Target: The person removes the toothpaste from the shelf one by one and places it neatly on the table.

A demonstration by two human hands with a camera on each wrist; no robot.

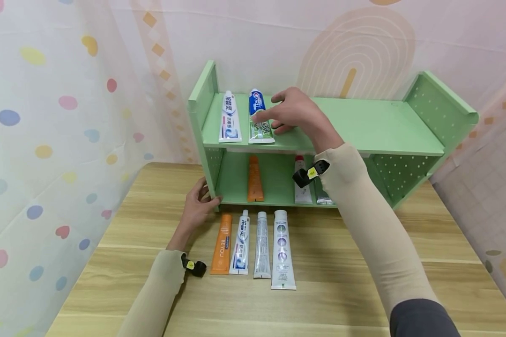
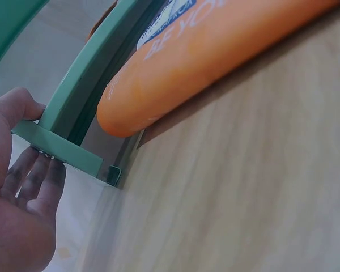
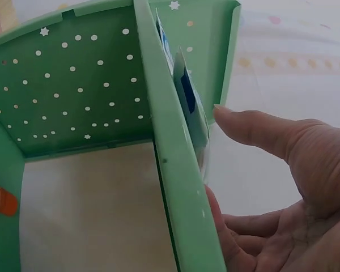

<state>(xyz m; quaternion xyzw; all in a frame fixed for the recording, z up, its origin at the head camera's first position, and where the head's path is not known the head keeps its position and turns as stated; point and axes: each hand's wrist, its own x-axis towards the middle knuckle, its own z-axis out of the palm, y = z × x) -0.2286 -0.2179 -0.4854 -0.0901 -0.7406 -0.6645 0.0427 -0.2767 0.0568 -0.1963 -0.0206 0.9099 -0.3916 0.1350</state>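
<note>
A green two-tier shelf (image 1: 375, 124) stands on the table. At its lower left corner my left hand (image 1: 194, 206) pinches the side panel (image 2: 73, 96), thumb and fingers on opposite faces. Over the upper tier reaches my right hand (image 1: 297, 112), fingers spread beside a blue and green toothpaste tube (image 1: 261, 131). One finger extends over that tube; whether it touches is unclear. In the right wrist view the thumb (image 3: 255, 133) stands apart from the tube. A white and blue toothpaste tube (image 1: 230, 119) lies to its left.
On the lower tier lie an orange tube (image 1: 255, 180), a red-capped tube (image 1: 302, 192) and another partly hidden one. In front, a row on the table holds an orange tube (image 1: 221, 245), a white-blue tube (image 1: 240, 245), a silvery tube (image 1: 262, 248) and a large white tube (image 1: 283, 257).
</note>
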